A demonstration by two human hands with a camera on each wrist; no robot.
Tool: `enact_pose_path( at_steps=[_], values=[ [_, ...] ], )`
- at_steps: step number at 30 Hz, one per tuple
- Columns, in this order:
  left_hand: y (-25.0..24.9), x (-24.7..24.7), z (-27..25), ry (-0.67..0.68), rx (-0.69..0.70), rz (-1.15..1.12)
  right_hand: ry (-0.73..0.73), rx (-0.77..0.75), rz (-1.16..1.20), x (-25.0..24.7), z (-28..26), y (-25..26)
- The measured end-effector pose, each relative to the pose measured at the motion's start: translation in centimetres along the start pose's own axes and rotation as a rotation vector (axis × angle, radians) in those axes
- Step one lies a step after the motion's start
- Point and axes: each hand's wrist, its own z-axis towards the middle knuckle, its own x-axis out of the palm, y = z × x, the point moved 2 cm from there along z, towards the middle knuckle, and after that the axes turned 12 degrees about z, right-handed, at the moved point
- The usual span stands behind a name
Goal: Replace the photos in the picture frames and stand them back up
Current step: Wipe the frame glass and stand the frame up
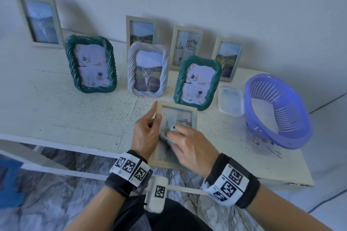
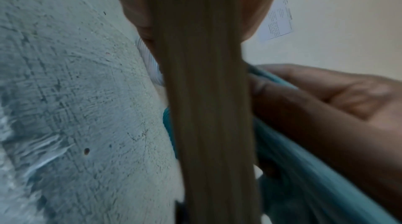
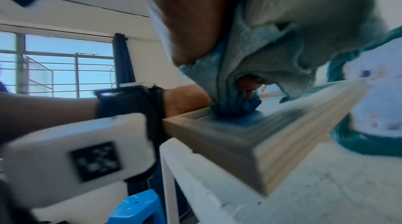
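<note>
Pale wooden frame [image 1: 195, 116] face-up at table edge

Purple plastic basket [image 1: 277, 110] sitting at desk's [image 1: 75, 114] right end, tipping on its side. Clear lidded container [image 1: 231, 102] lying just left of it. Blue stool [image 3: 139, 207] standing below desk edge. Barred window [image 3: 60, 66] letting in daylight.

Both forearms reach forward over the near edge of the counter [image 1: 75, 118], each wrist wrapped in a black band with white marker blocks; the left hand [image 1: 145, 133] grips the left rail of the wooden frame [image 1: 159, 108], thumb laid on its front, index finger stretched up along the rail toward the top corner; the right hand [image 1: 189, 148], just right of the left, lies palm down on the frame's glass, fingers bunched around a teal cloth [image 3: 272, 42] pressed against it.
</note>
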Motion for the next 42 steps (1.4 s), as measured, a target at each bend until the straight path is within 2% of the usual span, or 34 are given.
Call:
enact_pose_path(
  at_steps=[4,6,12,14,17,19,21,23,26,33,37,42],
  values=[
    [0.1,-0.1,-0.1,-0.011,-0.007,-0.011,0.127,-0.071,0.041,0.2,-1.0,0.3],
    [0.0,0.2,-0.2,0.015,0.013,-0.019,0.108,-0.052,-0.017,-0.5,0.0,-0.8],
    [0.3,1.3,-1.0,0.016,0.040,-0.031,-0.099,0.073,-0.203,-2.7,3.3,-3.2],
    [0.4,1.2,-0.9,0.004,0.030,-0.032,-0.092,0.074,-0.160,-2.3,2.9,-2.9],
    [0.6,0.6,-0.5,-0.037,0.019,-0.019,0.027,0.026,-0.011,-1.3,1.1,-1.4],
    [0.6,0.2,-0.3,-0.055,0.020,-0.010,0.086,-0.012,-0.008,-0.9,0.6,-1.0],
    [0.6,0.5,-0.1,-0.042,0.047,-0.001,0.059,-0.008,-0.053,-1.2,1.4,-1.5],
    [0.3,1.0,-0.1,-0.022,0.060,-0.010,-0.035,0.024,-0.116,-1.9,2.8,-2.2],
    [-0.2,1.5,-0.5,-0.003,0.057,-0.099,-0.119,0.050,-0.188,-2.8,4.3,-2.7],
    [-0.5,0.9,0.1,0.034,0.034,-0.186,-0.047,0.085,-0.302,-3.1,3.7,-4.4],
    [-0.7,0.5,0.6,0.018,0.035,-0.189,-0.178,0.188,-0.231,-3.9,2.5,-4.2],
    [-0.6,0.4,1.5,-0.026,0.022,-0.187,-0.147,0.177,-0.038,-2.7,1.1,-2.6]
  ],
)
